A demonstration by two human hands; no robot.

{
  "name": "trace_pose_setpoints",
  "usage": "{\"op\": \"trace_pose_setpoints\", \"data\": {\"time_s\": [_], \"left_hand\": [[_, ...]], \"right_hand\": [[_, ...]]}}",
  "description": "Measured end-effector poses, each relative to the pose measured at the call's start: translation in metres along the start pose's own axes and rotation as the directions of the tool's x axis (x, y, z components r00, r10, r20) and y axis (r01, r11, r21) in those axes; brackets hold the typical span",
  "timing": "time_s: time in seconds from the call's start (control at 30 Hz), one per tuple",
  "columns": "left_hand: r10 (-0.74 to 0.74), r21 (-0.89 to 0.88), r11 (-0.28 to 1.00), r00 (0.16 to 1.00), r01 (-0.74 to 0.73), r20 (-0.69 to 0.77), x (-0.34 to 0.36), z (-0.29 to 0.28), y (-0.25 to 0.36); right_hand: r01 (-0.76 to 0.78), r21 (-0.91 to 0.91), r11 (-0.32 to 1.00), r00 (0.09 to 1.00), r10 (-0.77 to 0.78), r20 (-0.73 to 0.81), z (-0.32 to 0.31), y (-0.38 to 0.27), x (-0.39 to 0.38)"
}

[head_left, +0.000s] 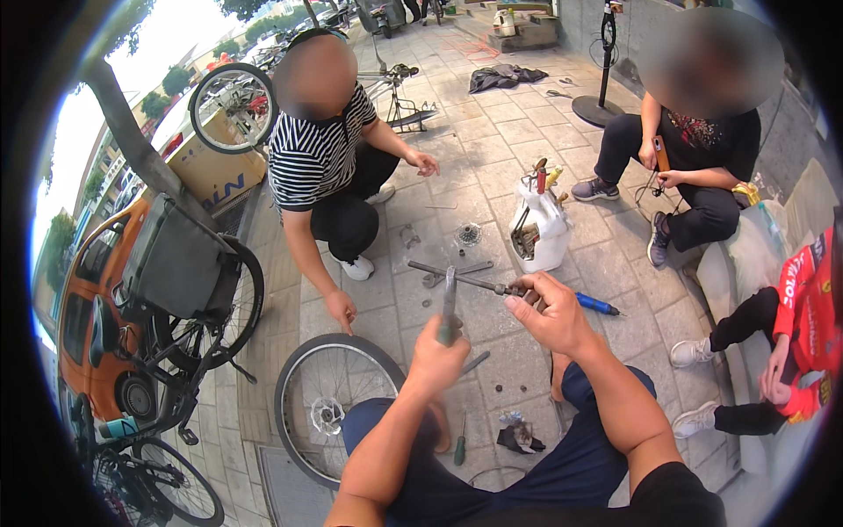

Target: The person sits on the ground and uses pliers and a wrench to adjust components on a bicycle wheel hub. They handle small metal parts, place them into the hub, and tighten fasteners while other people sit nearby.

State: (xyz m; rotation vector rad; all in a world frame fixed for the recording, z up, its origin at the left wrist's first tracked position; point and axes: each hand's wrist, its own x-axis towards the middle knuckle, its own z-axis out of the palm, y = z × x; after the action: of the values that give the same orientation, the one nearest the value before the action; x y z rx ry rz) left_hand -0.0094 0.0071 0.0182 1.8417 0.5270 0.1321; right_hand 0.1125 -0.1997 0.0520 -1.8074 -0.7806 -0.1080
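My left hand [437, 358] is closed around a green-handled tool [449, 303] with a grey metal upper part, blurred so its exact kind is unclear. In my right hand [553, 312] is a long, thin dark metal rod [470, 280], pointing left and crossing behind the tool. On the paving beyond lies an open-ended wrench [464, 271]. A bicycle wheel [290, 386] with a disc rotor rests beside my left leg. Between my legs are a green-handled screwdriver [460, 450] and a crumpled dark packet [520, 436]. A blue-handled tool [597, 305] lies past my right hand.
A cut white jug [551, 230] holds several tools; a sprocket cassette [468, 234] lies nearby. A person in stripes [307, 149] squats ahead-left, one hand near the wheel. Two people sit at right, one holding a phone [661, 154]. A bicycle [176, 334] stands at left.
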Motion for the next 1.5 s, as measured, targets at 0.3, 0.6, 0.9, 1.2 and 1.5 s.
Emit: {"op": "trace_pose_setpoints", "data": {"time_s": [0.3,0.6,0.9,1.2,1.5], "left_hand": [[0.013,0.001,1.0,1.0,-0.013,0.016,0.002,0.003,-0.004],[0.029,-0.01,1.0,0.999,-0.028,0.019,0.0,0.004,-0.005],[0.02,-0.061,0.998,1.0,-0.02,-0.008,-0.001,0.005,-0.002],[-0.01,-0.084,0.996,1.0,0.009,-0.005,0.001,0.006,-0.005],[0.013,-0.053,0.998,1.0,-0.014,-0.012,0.0,0.006,-0.004]], "right_hand": [[-0.68,0.202,0.704,0.706,0.556,0.439,-0.01,0.004,0.011],[-0.516,0.2,0.833,0.841,0.447,0.307,-0.002,0.007,0.005],[-0.007,-0.016,1.0,1.0,0.006,-0.029,0.001,0.0,0.0],[-0.358,0.13,0.924,0.923,0.33,0.197,-0.004,0.003,0.005],[-0.625,0.245,0.741,0.758,0.502,0.417,0.0,0.011,0.004]]}}
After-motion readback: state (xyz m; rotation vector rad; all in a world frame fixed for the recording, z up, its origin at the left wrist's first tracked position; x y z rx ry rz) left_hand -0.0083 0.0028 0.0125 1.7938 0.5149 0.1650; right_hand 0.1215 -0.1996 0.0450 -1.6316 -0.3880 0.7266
